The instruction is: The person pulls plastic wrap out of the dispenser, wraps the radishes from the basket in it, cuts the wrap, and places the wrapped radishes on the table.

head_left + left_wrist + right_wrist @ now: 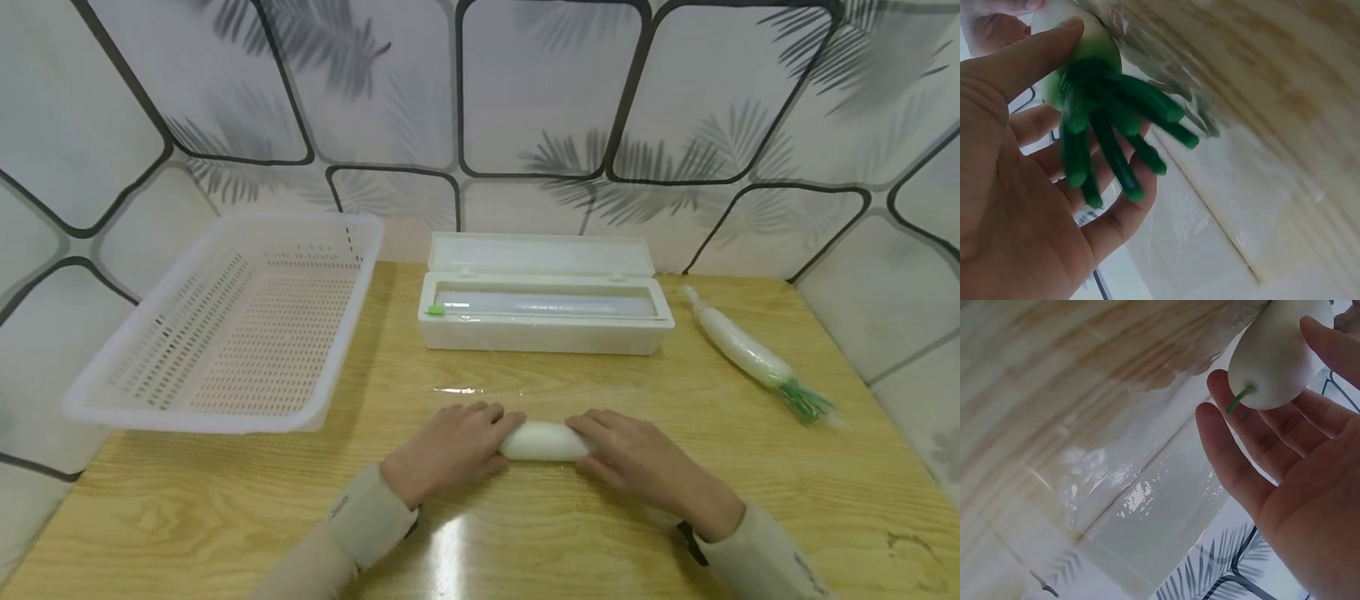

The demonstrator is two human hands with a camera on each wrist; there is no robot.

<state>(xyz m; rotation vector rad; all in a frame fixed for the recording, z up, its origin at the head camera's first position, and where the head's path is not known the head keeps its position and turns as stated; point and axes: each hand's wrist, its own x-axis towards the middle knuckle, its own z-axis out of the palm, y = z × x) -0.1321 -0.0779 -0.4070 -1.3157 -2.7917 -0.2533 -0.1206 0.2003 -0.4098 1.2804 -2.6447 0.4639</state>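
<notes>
1. The white radish point(545, 442) lies crosswise at the near middle of the wooden table point(225, 508), between the two hands.
2. The left hand point(461, 446) grips its left end, thumb on one side and fingers on the other; cut green stems point(1116, 137) jut from that end into the palm.
3. The right hand point(637, 458) holds the right end the same way, beside a thin green tip point(1241, 399). The hands are apart, with the radish's pale middle bare between them.
4. Clear film point(457, 390) lies on the table just beyond the radish, glinting.
5. Farther back, in the middle, stands a white box point(547, 335), its lid point(540, 254) raised on the far side; a roll point(547, 303) lies inside, and a green slider point(436, 310) sits at the left.
6. To the right of the box, a wrapped radish point(750, 350) lies slanted, stems toward the near right.
7. At the far left stands a white perforated basket point(198, 421).
</notes>
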